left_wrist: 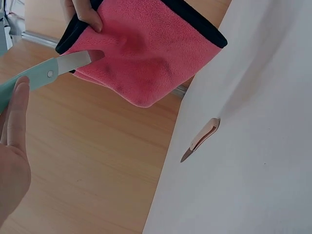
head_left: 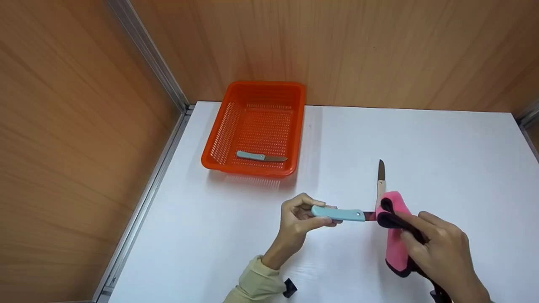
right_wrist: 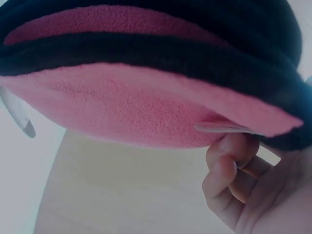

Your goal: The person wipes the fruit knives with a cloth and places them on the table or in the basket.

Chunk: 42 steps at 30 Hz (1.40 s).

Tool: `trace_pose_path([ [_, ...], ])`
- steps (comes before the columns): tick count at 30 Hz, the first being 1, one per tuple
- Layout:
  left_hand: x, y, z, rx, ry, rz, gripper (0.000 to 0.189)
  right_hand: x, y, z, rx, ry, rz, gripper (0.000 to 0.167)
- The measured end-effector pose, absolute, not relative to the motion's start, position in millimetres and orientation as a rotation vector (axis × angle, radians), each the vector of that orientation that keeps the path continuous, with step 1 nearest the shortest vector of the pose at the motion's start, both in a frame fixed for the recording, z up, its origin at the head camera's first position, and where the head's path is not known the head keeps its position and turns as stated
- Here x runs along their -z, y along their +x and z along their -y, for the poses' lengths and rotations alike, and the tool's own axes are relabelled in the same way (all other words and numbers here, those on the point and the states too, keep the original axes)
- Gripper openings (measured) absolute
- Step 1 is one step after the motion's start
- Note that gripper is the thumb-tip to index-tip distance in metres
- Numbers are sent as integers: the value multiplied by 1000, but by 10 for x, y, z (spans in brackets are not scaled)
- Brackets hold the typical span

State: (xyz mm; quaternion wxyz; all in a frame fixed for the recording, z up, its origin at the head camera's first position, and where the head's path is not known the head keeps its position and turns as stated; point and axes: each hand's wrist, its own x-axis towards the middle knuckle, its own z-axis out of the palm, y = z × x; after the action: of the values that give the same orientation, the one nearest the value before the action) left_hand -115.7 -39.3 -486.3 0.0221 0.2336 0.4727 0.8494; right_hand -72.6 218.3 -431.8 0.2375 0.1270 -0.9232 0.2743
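Observation:
My left hand [head_left: 297, 221] holds a folding knife [head_left: 339, 213] by its light blue handle, thumb in front and fingers behind. Its opened blade points right, and the tip overlaps a pink cloth [head_left: 398, 248] with black edging. That cloth hangs folded from my right hand [head_left: 442, 244], which pinches it by the dark border. In the left wrist view the blade [left_wrist: 75, 62] shows bare near the handle, its end in front of the pink fabric. A second knife [head_left: 381, 176] with a beige handle lies opened on the table, partly hidden behind the cloth.
An orange perforated basket [head_left: 252, 171] stands at the back left of the white table [head_left: 202, 235]. Inside it lies another opened knife [head_left: 252, 155] with a pale blue handle. Wooden panels [head_left: 379, 50] rise behind the table and along its left.

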Motion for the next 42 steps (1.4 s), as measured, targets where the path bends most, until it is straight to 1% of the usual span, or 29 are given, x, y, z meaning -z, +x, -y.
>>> trace_pose_path([
  [13, 4859, -1172, 393, -2657, 708, -1480, 26, 4346, -738, -2244, -761, 384, 2531, 30],
  [18, 4860, -1178, 398, -2668, 691, -1492, 27, 4350, -737, -2250, -757, 360, 2559, 28],
  [28, 4894, -1200, 397, -2688, 678, -1521, 23, 4380, -738, -2282, -773, 400, 2521, 34],
  [37, 4941, -1223, 396, -2700, 664, -1544, 18, 4372, -734, -2280, -797, 343, 2562, 32],
  [42, 4957, -1229, 402, -2676, 588, -1590, 18, 4368, -735, -2283, -800, 336, 2575, 31],
])
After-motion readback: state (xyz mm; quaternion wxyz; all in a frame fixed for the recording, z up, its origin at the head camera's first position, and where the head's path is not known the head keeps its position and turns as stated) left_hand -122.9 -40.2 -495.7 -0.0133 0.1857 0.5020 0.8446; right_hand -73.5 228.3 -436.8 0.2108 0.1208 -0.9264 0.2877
